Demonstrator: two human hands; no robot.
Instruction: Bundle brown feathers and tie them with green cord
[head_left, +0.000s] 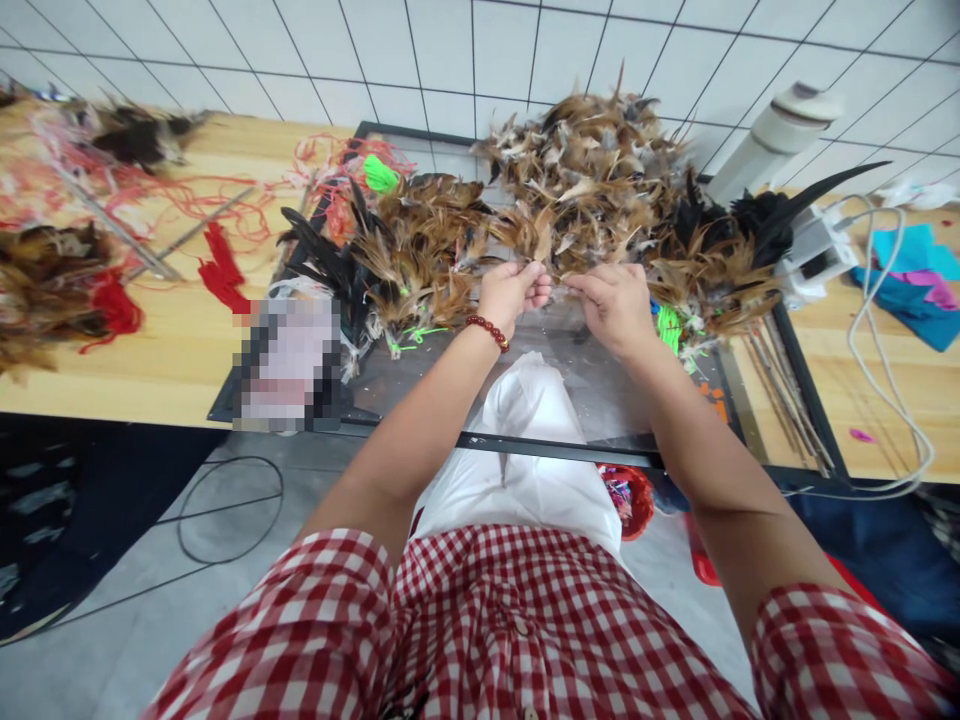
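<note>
My left hand (512, 292), with a red bead bracelet (488, 331) on its wrist, is curled closed on brown feathers at the near edge of a big feather pile (592, 170). My right hand (615, 305) sits right beside it, fingers pinched on the same small bunch of feathers. Both hands hover over a glass pane in a black frame (555, 447). A bundle of brown and black feathers tied with green thread (409, 265) lies left of my left hand.
Thin sticks (787, 400) lie on the pane's right side. A white device with a cable (814, 250) stands at the right, next to blue and pink scraps (911, 285). Red thread (221, 265) and more feathers (45, 285) cover the wooden table's left part.
</note>
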